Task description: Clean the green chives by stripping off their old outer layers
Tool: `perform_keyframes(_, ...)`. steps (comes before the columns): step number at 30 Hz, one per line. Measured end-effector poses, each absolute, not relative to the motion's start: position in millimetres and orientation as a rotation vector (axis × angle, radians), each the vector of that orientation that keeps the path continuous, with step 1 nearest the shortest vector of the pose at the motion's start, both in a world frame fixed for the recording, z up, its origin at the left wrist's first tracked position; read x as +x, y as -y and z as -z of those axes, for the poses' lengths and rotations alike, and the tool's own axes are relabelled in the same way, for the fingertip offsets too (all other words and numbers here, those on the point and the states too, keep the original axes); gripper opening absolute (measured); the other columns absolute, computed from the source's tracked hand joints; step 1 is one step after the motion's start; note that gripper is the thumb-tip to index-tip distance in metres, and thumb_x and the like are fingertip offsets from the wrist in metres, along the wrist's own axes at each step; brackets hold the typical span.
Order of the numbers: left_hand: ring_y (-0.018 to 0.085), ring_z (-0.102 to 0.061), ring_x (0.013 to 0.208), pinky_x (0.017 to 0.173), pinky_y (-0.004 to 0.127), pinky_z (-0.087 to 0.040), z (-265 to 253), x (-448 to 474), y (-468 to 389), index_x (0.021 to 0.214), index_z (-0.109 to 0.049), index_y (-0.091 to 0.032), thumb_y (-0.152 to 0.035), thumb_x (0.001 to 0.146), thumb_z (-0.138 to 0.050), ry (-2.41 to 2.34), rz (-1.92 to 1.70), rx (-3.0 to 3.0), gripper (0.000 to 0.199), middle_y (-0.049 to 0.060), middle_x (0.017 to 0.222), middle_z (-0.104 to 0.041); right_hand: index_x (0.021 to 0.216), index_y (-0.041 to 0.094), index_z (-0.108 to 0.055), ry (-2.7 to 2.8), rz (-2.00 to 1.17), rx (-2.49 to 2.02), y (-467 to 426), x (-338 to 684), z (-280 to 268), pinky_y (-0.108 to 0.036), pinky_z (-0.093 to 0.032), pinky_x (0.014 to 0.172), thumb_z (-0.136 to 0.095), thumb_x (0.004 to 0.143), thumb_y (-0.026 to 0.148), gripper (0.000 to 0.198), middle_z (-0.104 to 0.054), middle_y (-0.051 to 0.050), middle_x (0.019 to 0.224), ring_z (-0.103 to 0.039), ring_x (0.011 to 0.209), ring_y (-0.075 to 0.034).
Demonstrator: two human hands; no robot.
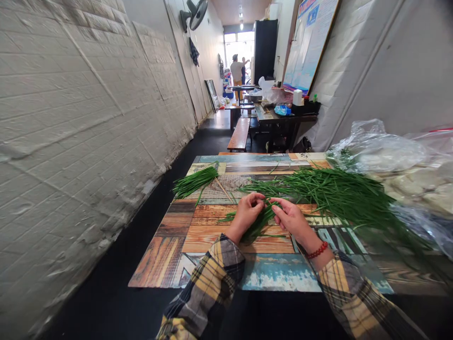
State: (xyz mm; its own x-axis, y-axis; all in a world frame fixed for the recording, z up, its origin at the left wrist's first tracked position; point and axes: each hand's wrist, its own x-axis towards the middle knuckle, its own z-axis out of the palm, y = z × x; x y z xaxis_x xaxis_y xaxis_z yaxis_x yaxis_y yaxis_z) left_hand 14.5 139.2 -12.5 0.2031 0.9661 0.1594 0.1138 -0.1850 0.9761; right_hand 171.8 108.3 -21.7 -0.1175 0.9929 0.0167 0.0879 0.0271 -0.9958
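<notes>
Bench [239, 134]: one, long, reddish top. Left of bench: wall [88, 94], white, brick-patterned; fan [198, 14], dark, mounted high. Around bench: floor [214, 141], dark. Right of bench: side table [262, 112], cluttered; framed poster [309, 47], above. Beyond bench: cabinet [265, 49], tall, black; doorway [231, 48], bright with daylight; ceiling lamp [241, 26], lit. Nearer than bench: table [208, 238], patchwork wood-pattern top.

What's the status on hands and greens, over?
Left hand and right hand closed on bunch. Loose greens ahead and right. Plastic bags farther right, clear of hands.
</notes>
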Motion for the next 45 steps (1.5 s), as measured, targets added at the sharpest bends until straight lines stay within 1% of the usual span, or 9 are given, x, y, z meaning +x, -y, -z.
perform_keyframes(3, 0.010, -0.055, 0.064, 0.060, 0.019, -0.042, 13.4, 14.0, -139.2, 0.078, -0.067, -0.011, -0.016, 0.075, -0.055, -1.131, -1.065, 1.589, 0.013, 0.003, 0.070, -0.064, 0.115, 0.013, -0.055, 1.359, -1.232, -1.195, -109.1, 173.6, 23.0, -0.018, -0.029, 0.034, -0.054, 0.082, 0.045, 0.046, -0.050, 0.007, 0.047, -0.039, 0.034, -0.007)
perform_keyframes(6, 0.011, -0.053, 0.063, 0.059, 0.019, -0.041, 12.7, 14.1, -138.8, 0.074, -0.068, -0.011, -0.020, 0.076, -0.057, -1.133, -1.051, 1.609, 0.015, 0.003, 0.068, -0.064, 0.115, 0.014, -0.055, 1.355, -1.233, -1.194, -109.3, 174.5, 22.9, -0.018, -0.029, 0.034, -0.054, 0.082, 0.045, 0.045, -0.050, 0.007, 0.048, -0.039, 0.035, -0.007)
perform_keyframes(10, 0.010, -0.051, 0.062, 0.057, 0.019, -0.040, 10.7, 13.9, -138.0, 0.074, -0.068, -0.011, -0.023, 0.076, -0.057, -1.160, -1.097, 1.602, 0.016, 0.003, 0.067, -0.063, 0.116, 0.014, -0.053, 1.364, -1.265, -1.189, -107.9, 173.6, 20.9, -0.019, -0.028, 0.034, -0.053, 0.082, 0.044, 0.045, -0.049, 0.008, 0.046, -0.037, 0.034, -0.007)
perform_keyframes(14, 0.010, -0.052, 0.063, 0.059, 0.019, -0.040, 10.4, 13.4, -138.5, 0.074, -0.068, -0.011, -0.022, 0.075, -0.057, -1.209, -1.133, 1.622, 0.016, 0.003, 0.068, -0.063, 0.119, 0.014, -0.052, 1.392, -1.303, -1.188, -106.4, 172.2, 21.1, -0.019, -0.028, 0.034, -0.052, 0.083, 0.041, 0.045, -0.047, 0.008, 0.044, -0.036, 0.032, -0.008)
perform_keyframes(21, 0.009, -0.051, 0.059, 0.057, 0.019, -0.040, 14.7, 15.2, -141.0, 0.074, -0.068, -0.012, -0.022, 0.074, -0.058, -1.224, -1.157, 1.645, 0.014, 0.001, 0.064, -0.062, 0.118, 0.017, -0.051, 1.420, -1.298, -1.196, -106.4, 170.5, 21.9, -0.020, -0.028, 0.034, -0.052, 0.083, 0.040, 0.042, -0.048, 0.008, 0.044, -0.037, 0.032, -0.008)
perform_keyframes(34, 0.010, -0.052, 0.061, 0.059, 0.020, -0.041, 14.8, 15.4, -140.4, 0.074, -0.068, -0.012, -0.021, 0.075, -0.058, -1.211, -1.183, 1.647, 0.013, 0.001, 0.065, -0.062, 0.121, 0.017, -0.051, 1.420, -1.315, -1.200, -104.8, 169.5, 19.2, -0.020, -0.029, 0.034, -0.052, 0.083, 0.039, 0.043, -0.046, 0.008, 0.043, -0.037, 0.032, -0.008)
perform_keyframes(39, 0.011, -0.053, 0.063, 0.061, 0.021, -0.041, 15.5, 15.8, -140.2, 0.074, -0.068, -0.013, -0.019, 0.076, -0.057, -1.232, -1.195, 1.709, 0.012, 0.002, 0.067, -0.062, 0.121, 0.018, -0.052, 1.425, -1.290, -1.205, -104.7, 169.5, 19.5, -0.019, -0.029, 0.033, -0.053, 0.083, 0.039, 0.044, -0.047, 0.008, 0.044, -0.037, 0.032, -0.008)
perform_keyframes(45, 0.012, -0.055, 0.069, 0.064, 0.022, -0.040, 16.4, 14.2, -138.7, 0.076, -0.067, -0.015, -0.017, 0.078, -0.056, -1.258, -1.223, 1.922, 0.012, 0.002, 0.071, -0.062, 0.122, 0.017, -0.052, 1.405, -1.301, -1.199, -105.6, 169.6, 21.3, -0.019, -0.027, 0.032, -0.054, 0.082, 0.040, 0.046, -0.046, 0.008, 0.043, -0.035, 0.031, -0.008)
